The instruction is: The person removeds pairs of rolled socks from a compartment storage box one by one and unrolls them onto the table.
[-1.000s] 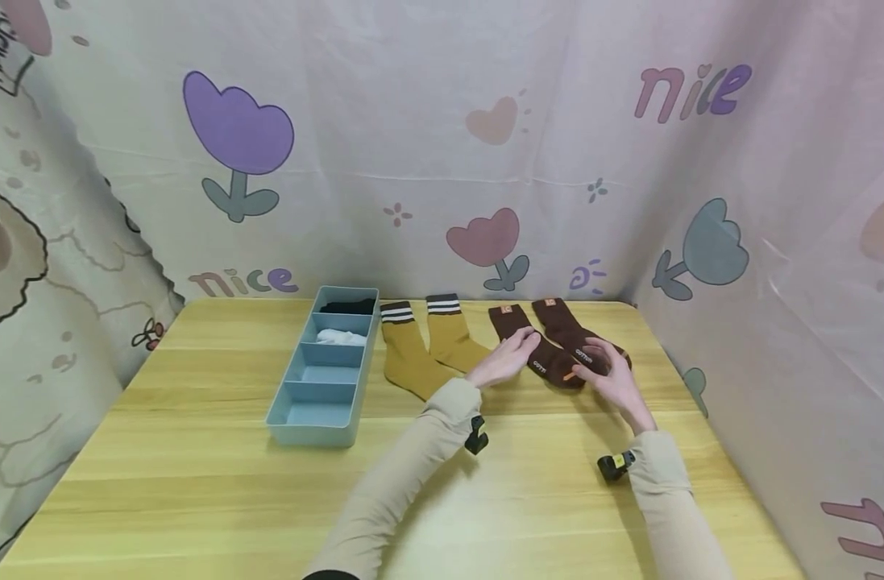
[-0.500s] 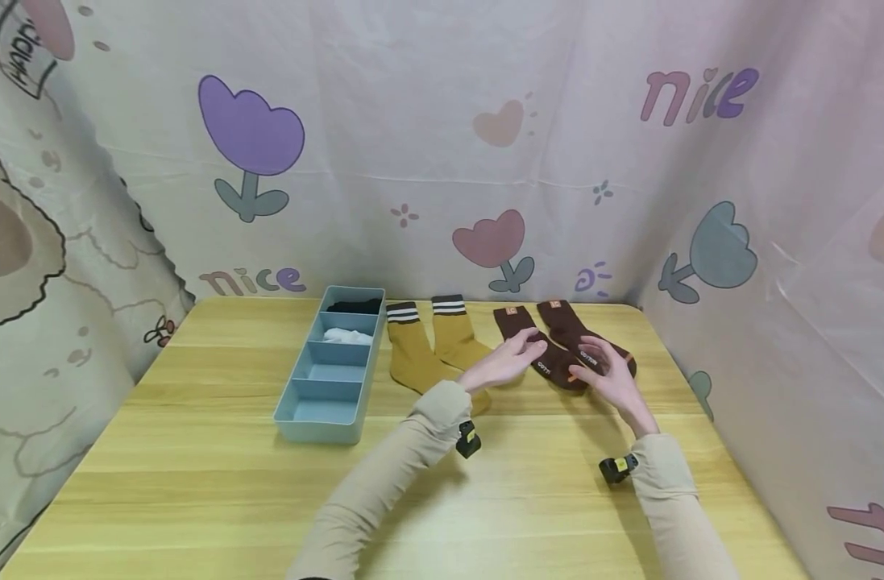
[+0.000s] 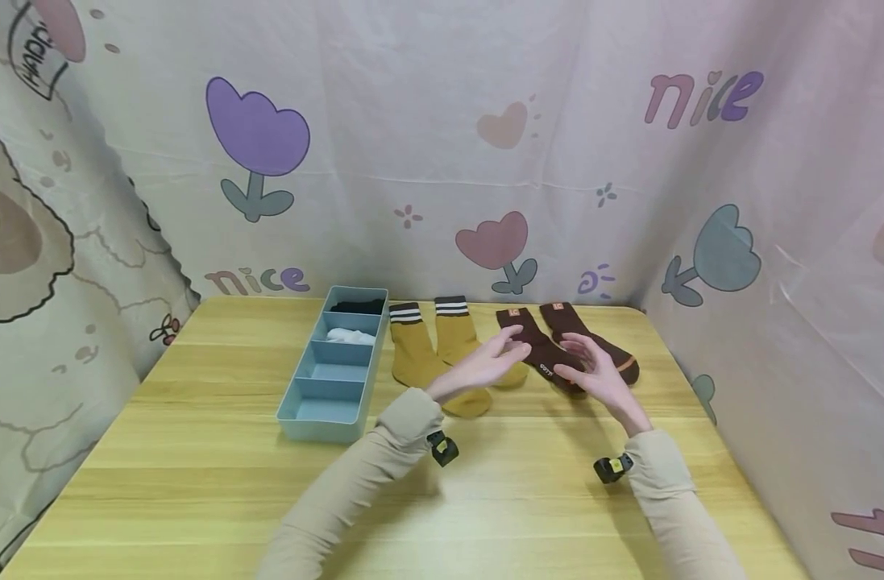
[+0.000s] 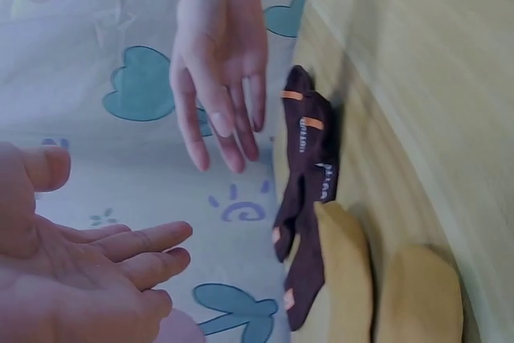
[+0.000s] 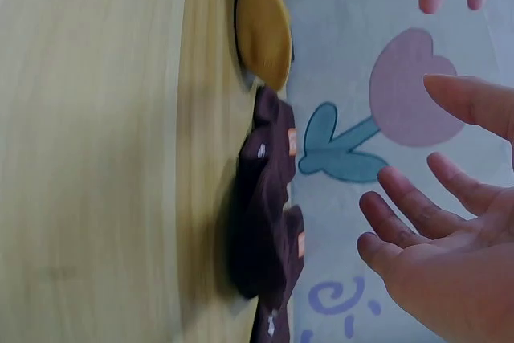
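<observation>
My left hand [image 3: 481,364] is held above the yellow socks with its fingers loosely extended and nothing in it. The pair of mustard-yellow socks [image 3: 415,353] has dark cuffs with white stripes and lies flat beside the box. Over the dark brown socks [image 3: 526,326] hovers my right hand [image 3: 594,372], fingers spread and relaxed, also holding nothing. Orange labels mark the brown cuffs. In the left wrist view the brown socks [image 4: 307,190] lie on the table below both hands. The right wrist view shows my right hand [image 5: 450,238] apart from the brown socks [image 5: 269,198].
Left of the socks stands a blue-grey box [image 3: 324,432] with several compartments. A black item [image 3: 358,307] is in its rear compartment and a white one [image 3: 350,336] in the one in front. A patterned curtain [image 3: 383,121] closes off the back and sides of the wooden table [image 3: 195,467].
My left hand has moved left and back from the brown socks, over the yellow ones. My right hand has shifted slightly left. The head view has turned a little, and the socks lie as before.
</observation>
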A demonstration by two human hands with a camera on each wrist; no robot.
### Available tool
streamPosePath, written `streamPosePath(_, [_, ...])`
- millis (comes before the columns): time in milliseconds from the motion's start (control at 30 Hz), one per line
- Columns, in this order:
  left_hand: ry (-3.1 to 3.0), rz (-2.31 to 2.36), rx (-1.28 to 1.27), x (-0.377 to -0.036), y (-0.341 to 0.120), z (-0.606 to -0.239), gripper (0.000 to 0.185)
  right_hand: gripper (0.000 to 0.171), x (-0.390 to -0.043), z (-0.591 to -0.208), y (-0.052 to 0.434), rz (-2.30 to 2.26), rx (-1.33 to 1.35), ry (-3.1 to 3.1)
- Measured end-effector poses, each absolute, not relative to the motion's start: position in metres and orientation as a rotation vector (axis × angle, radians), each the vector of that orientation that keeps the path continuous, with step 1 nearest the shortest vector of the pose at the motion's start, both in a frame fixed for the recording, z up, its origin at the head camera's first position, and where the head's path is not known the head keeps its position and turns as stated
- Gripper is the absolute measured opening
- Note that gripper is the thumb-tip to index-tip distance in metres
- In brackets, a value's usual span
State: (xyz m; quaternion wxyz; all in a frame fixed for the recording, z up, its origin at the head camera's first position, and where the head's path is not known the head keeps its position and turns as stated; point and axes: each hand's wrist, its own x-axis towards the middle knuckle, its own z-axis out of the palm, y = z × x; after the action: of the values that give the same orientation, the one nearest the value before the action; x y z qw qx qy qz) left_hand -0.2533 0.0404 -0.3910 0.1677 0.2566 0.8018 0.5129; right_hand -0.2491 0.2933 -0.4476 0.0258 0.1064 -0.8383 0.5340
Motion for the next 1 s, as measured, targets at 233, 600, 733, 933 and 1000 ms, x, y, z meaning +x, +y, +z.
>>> streamPosePath(233, [2.303, 1.468, 0.726, -0.238, 0.006, -0.386, 0.061, 0.060, -0.252, -0.448, 0.272, 1.687, 0.462, -2.546])
streamPosePath(600, [2.386, 1.566, 0.681, -0.215, -0.084, -0.395, 0.064, 0.058, -0.258, -0.447, 0.225, 1.788, 0.647, -2.538])
streamPosePath(733, [2.478, 1.585, 0.619, -0.212, -0.119, -0.399, 0.064, 0.059, -0.262, -0.448, 0.209, 1.794, 0.719, -2.537])
streamPosePath(933, [2.768, 1.580, 0.441, -0.212, -0.167, -0.412, 0.057, 0.059, -0.268, -0.449, 0.183, 1.826, 0.848, -2.564])
streamPosePath(1000, [2.847, 1.582, 0.359, -0.213, -0.181, -0.419, 0.055, 0.058, -0.272, -0.449, 0.174, 1.838, 0.908, -2.567])
